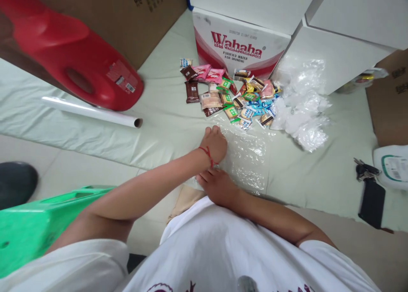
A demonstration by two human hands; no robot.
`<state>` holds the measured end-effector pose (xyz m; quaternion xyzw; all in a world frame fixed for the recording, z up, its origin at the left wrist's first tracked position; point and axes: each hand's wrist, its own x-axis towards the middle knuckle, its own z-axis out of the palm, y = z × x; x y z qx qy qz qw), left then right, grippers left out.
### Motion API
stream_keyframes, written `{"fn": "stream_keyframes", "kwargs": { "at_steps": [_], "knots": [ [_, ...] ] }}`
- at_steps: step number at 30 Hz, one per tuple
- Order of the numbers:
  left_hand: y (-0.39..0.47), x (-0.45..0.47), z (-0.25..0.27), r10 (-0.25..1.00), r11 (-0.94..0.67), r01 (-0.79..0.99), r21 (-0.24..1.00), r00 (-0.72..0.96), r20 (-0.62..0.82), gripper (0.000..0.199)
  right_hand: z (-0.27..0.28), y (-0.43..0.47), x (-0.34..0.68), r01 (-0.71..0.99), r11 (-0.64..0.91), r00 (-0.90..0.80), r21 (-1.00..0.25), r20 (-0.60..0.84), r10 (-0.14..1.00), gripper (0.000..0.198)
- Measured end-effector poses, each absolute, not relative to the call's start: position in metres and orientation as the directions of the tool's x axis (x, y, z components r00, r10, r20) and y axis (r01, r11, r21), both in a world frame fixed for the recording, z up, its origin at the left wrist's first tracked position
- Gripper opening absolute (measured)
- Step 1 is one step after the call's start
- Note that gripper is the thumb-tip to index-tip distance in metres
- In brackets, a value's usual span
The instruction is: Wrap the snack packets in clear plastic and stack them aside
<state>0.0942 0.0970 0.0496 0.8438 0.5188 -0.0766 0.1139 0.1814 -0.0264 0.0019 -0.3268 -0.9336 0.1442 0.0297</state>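
A clear plastic bag [247, 156] lies flattened on the cloth in front of me. My left hand [216, 145], with a red cord bracelet, is closed with curled fingers at the bag's left side. Just below it, my right hand [219, 186] is bent inward and closed at the near left part of the bag; its fingertips are partly hidden. Beyond the bag sits a pile of small wrapped snacks [232, 112], with brown, pink, green and blue wrappers. Crumpled clear plastic bags [302, 100] are heaped to the right of the pile.
White cartons, one a Wahaha water box [239, 43], stand at the back. On the left are a red jug [86, 58], a white roll [95, 112] and a green plastic stool [47, 219]. Keys [366, 171], a black phone-like object [372, 203] and a white bottle [393, 166] lie right.
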Motion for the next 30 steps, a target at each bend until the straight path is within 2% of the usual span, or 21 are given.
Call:
{"fn": "stream_keyframes", "kwargs": {
  "at_steps": [5, 8, 9, 10, 12, 14, 16, 19, 21, 23, 26, 30],
  "knots": [
    [0.077, 0.101, 0.037, 0.932, -0.296, 0.947, 0.129, 0.315, -0.177, 0.059, 0.01, -0.028, 0.179, 0.472, 0.8, -0.863, -0.371, -0.006, 0.506, 0.021],
    [0.067, 0.093, 0.024, 0.959, -0.221, 0.951, 0.216, 0.252, -0.132, 0.068, 0.031, -0.021, 0.191, 0.297, 0.775, -0.938, -0.558, -0.018, 0.347, 0.02],
    [0.064, 0.09, 0.02, 0.962, -0.21, 0.948, 0.239, 0.244, -0.124, 0.067, 0.039, -0.016, 0.198, 0.275, 0.729, -0.936, -0.627, -0.002, 0.351, 0.023],
    [0.061, 0.086, 0.016, 0.962, -0.207, 0.945, 0.254, 0.244, -0.121, 0.066, 0.045, -0.01, 0.207, 0.289, 0.679, -0.911, -0.675, 0.026, 0.412, 0.026],
    [0.055, 0.08, 0.011, 0.957, -0.227, 0.936, 0.268, 0.265, -0.117, 0.063, 0.052, 0.005, 0.227, 0.406, 0.601, -0.772, -0.688, 0.094, 0.629, 0.029],
    [0.05, 0.075, 0.009, 0.951, -0.254, 0.928, 0.272, 0.291, -0.105, 0.064, 0.049, 0.023, 0.25, 0.587, 0.549, -0.589, -0.595, 0.151, 0.794, 0.032],
    [0.045, 0.072, 0.009, 0.951, -0.263, 0.924, 0.277, 0.296, -0.086, 0.064, 0.039, 0.042, 0.277, 0.753, 0.467, -0.449, -0.462, 0.158, 0.88, 0.037],
    [0.041, 0.068, 0.009, 0.957, -0.245, 0.93, 0.273, 0.277, -0.083, 0.064, 0.025, 0.071, 0.319, 0.901, 0.25, -0.215, -0.355, 0.137, 0.967, 0.045],
    [0.04, 0.064, 0.009, 0.96, -0.23, 0.937, 0.263, 0.263, -0.096, 0.064, 0.021, 0.091, 0.345, 0.936, 0.164, -0.13, -0.31, 0.127, 0.983, 0.045],
    [0.043, 0.06, 0.01, 0.958, -0.234, 0.937, 0.258, 0.267, -0.104, 0.064, 0.023, 0.113, 0.365, 0.943, 0.216, -0.2, -0.253, 0.086, 0.976, 0.049],
    [0.052, 0.054, 0.011, 0.953, -0.251, 0.929, 0.272, 0.287, -0.102, 0.061, 0.031, 0.148, 0.383, 0.927, 0.348, -0.358, -0.14, -0.06, 0.932, 0.062],
    [0.063, 0.049, 0.011, 0.96, -0.24, 0.931, 0.274, 0.27, -0.076, 0.06, 0.046, 0.184, 0.391, 0.934, 0.352, -0.33, 0.058, -0.231, 0.915, 0.068]
  ]
}}
